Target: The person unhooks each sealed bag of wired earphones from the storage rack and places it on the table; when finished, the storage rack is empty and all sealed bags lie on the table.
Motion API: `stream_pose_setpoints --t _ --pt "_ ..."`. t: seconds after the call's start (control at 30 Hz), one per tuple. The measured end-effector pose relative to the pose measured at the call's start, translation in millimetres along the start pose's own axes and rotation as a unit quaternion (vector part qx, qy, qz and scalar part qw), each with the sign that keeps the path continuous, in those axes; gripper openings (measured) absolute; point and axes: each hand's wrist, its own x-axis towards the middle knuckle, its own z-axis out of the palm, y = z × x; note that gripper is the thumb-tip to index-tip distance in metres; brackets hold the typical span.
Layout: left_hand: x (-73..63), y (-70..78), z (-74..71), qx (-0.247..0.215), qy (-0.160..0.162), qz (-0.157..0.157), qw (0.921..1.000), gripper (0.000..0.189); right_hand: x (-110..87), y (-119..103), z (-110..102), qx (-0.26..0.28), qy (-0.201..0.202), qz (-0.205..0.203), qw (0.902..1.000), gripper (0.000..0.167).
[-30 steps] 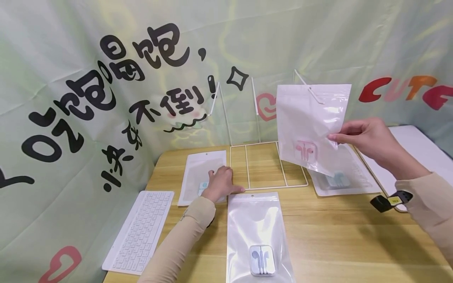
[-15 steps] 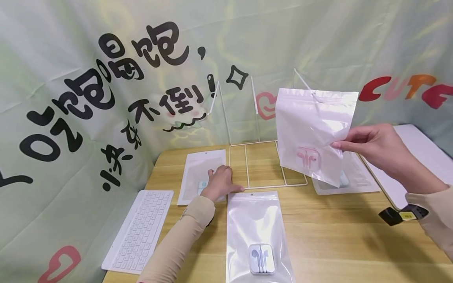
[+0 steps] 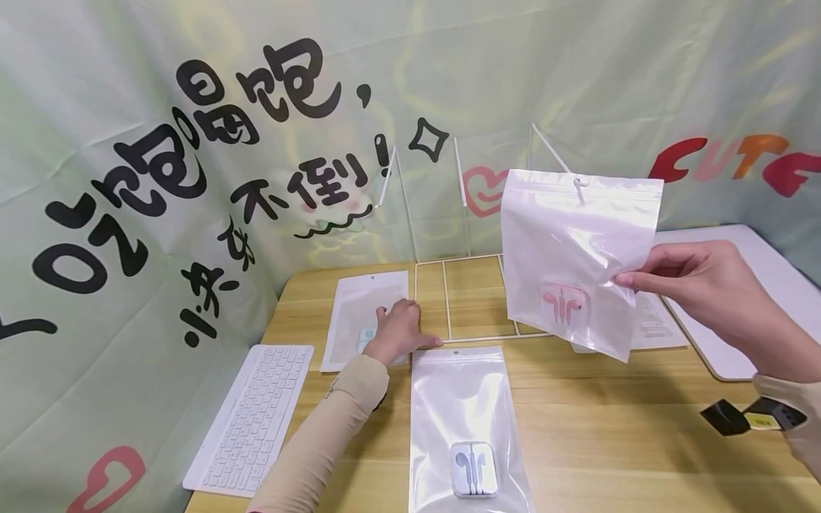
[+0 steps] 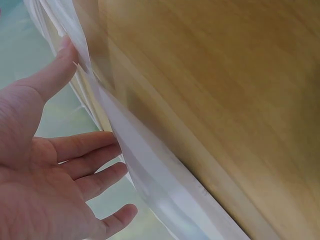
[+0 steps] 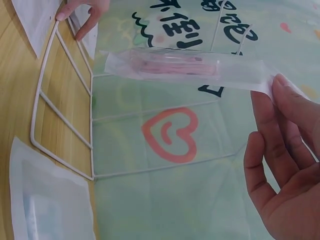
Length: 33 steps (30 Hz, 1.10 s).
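My right hand (image 3: 712, 292) pinches the right edge of a white zip bag (image 3: 551, 235) with pink earphones (image 3: 564, 305) in a case. The bag's top hangs at the tip of the right hook (image 3: 553, 149) of a white wire rack (image 3: 449, 299); the hook's end shows in front of the bag. My left hand (image 3: 399, 331) rests with fingers spread at the rack base's front left corner, over a bag with a pale blue item (image 3: 367, 340). In the left wrist view, the left hand's fingers (image 4: 95, 157) are loosely extended beside a bag's edge.
A zip bag (image 3: 458, 399) with pale lilac earphones (image 3: 474, 470) lies in front of the rack. Another bag (image 3: 661, 328) lies partly hidden behind the held one. A white keyboard (image 3: 253, 420) is at left, a white board (image 3: 737, 306) at right.
My right hand has moved right, down and closer, bringing the bag with pink earphones along the hook to its tip. The left hand stays where it was.
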Motion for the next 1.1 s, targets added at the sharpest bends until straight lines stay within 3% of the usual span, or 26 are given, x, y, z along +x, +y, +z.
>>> stream_pose_setpoints --t 0.63,0.87,1.1 --pt "0.2 1.5 -1.4 0.009 0.0 -0.001 1.0 0.055 -30.4 -2 -7 -0.005 0.013 0.014 0.9998 0.012" --pt "-0.4 0.9 -0.1 0.008 -0.002 -0.002 1.0 0.053 -33.0 -5 -8 0.004 0.01 -0.007 0.9999 0.016" --pt "-0.1 0.9 0.7 0.0 0.002 0.001 1.0 0.055 -50.2 2 -6 -0.005 -0.023 -0.026 0.9994 0.016"
